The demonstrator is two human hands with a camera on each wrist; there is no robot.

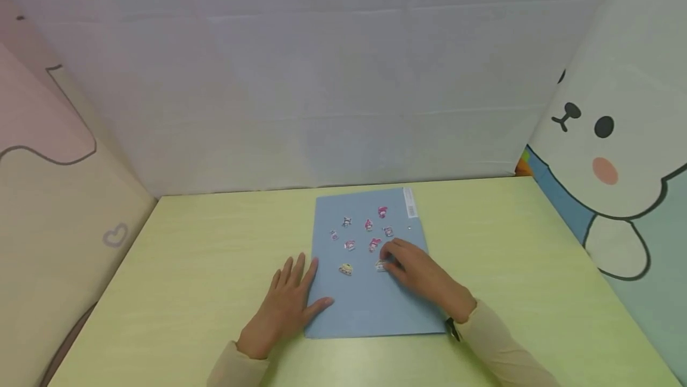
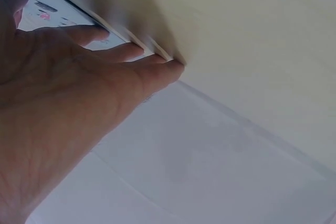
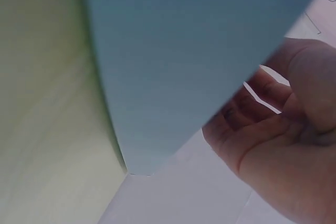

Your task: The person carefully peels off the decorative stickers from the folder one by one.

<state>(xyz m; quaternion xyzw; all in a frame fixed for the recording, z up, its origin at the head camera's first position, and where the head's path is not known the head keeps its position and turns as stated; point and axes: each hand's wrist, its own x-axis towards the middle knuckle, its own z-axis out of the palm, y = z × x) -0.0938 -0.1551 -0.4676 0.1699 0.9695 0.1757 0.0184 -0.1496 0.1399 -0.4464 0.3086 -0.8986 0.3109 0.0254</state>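
A light blue board or folder [image 1: 370,309] lies on the table, with several small cartoon stickers across its upper half. My left hand [image 1: 284,306] is spread at its left edge, the thumb on the board and other fingers on the table. In the left wrist view, that hand [image 2: 79,77] has its fingers extended. My right hand [image 1: 421,274] reaches over the board's right side, its curled fingers and thumb pinching at a white sticker [image 1: 380,266]. A yellowish sticker [image 1: 346,269] lies left of it. In the right wrist view, the board hides the fingertips of the right hand [image 3: 283,140].
The pale yellow-green table [image 1: 214,244] extends on both sides of the board. A white barcode label [image 1: 410,202] is at the board's top right corner. Behind the table hangs a pale sheet [image 1: 333,95], and a cartoon-printed sheet [image 1: 617,136] stands at the right.
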